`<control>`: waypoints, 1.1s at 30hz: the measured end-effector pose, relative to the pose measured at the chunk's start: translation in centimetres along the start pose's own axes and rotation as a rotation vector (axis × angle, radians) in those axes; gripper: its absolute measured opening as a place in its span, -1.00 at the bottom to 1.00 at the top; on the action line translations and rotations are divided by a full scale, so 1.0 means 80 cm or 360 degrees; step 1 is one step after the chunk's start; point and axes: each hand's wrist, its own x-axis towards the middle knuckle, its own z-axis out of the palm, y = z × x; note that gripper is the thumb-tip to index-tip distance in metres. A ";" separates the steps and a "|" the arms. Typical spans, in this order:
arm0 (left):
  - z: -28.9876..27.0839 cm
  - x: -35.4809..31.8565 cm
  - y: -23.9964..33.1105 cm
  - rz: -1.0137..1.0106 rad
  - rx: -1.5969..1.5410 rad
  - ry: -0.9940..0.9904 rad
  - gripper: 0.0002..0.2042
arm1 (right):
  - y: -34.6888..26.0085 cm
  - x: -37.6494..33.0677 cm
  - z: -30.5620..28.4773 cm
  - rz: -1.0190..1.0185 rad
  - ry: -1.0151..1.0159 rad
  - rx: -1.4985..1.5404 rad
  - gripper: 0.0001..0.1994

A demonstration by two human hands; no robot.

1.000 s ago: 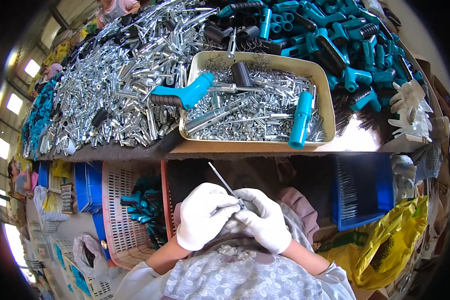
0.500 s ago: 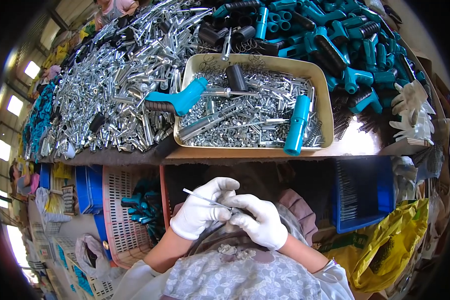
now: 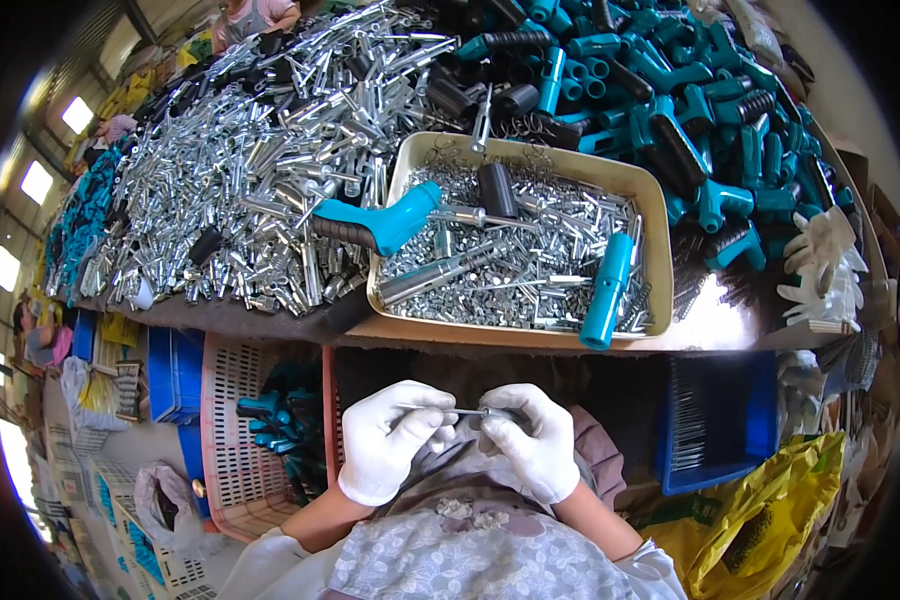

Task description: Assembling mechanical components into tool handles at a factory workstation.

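Note:
In front of my apron, my gloved left hand [image 3: 385,445] pinches a thin metal rod [image 3: 464,411] between thumb and fingers. The rod lies nearly level and reaches across to my gloved right hand [image 3: 532,445]. My right fingertips are closed round a small piece at the rod's other end; the fingers mostly hide it. Both hands are below the bench edge, in front of a cream tray [image 3: 660,270] of small metal parts. On the tray are a teal pistol-shaped handle [image 3: 407,220] with a black grip, a teal tube [image 3: 607,295] and a black cylinder [image 3: 497,190].
Metal parts [image 3: 220,190] are heaped on the bench to the left, teal handles [image 3: 670,130] to the right. White gloves [image 3: 820,265] lie at the right edge. Below stand a pink crate [image 3: 232,440], a blue bin [image 3: 715,475] and a yellow bag [image 3: 780,510]. Another person [image 3: 255,15] is at the far left.
The rod has swung from slanting up to the left to nearly level. My hands have drawn a little apart, with the rod now between them. The view has shifted slightly.

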 end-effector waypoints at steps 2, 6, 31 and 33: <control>-0.003 0.002 0.002 -0.0043 -0.0089 -0.0023 -0.87 | -0.005 0.005 -0.001 -0.0090 0.0057 -0.0072 -0.82; -0.025 0.054 0.022 0.0706 0.0585 -0.0073 -0.89 | -0.014 0.003 -0.015 0.0049 0.0258 0.0115 -0.84; -0.043 0.122 0.035 0.1331 0.1315 0.0091 -0.67 | -0.051 0.025 -0.028 -0.0432 0.0542 0.0782 -0.80; -0.048 0.142 0.032 0.1326 0.1238 0.0033 -0.69 | -0.051 0.033 -0.018 -0.0423 0.0451 0.0802 -0.81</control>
